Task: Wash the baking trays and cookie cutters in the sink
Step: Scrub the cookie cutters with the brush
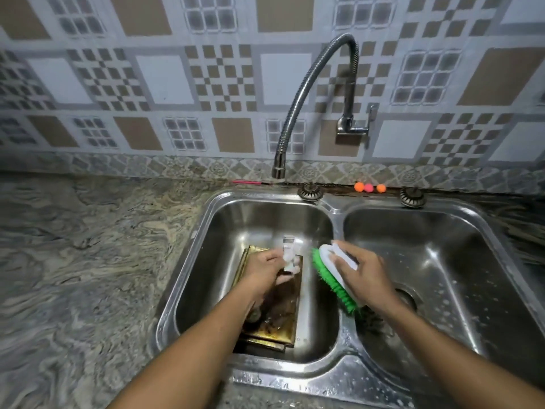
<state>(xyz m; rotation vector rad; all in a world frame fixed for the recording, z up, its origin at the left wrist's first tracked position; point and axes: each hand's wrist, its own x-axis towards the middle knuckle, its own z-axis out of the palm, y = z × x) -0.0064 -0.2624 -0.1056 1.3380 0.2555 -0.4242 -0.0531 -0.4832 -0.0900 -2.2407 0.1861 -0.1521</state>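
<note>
1. The cookie cutter (288,255), a small pale metal piece blurred in the view, is pinched at the fingertips of the left hand (265,268), above the left basin.
2. Directly beneath that hand lie the baking trays (280,314), gold-edged, apparently two stacked, with dark brown residue and some water on the upper one. They look unwashed.
3. Just to the right of the cutter, the right hand (362,271) grasps a brush (333,278) by its white back, fingers curled over it, green bristles facing the cutter. The brush hangs over the ridge between the two basins and is not touching the cutter.
4. Both hands work inside the sink (333,370); the tap (298,93) ends beyond the left hand, and I cannot tell whether water runs.
5. The stone tabletop (88,261) stretches to the left of the left hand.
6. Risks, as I judge them:
   - A wet, thin cutter held by a pinch alone may slip under brush pressure and drop onto the trays.
   - Its narrow edge could nick the fingers if scrubbed hard.
   - Stiff bristles may flick dirty water upward.
</note>
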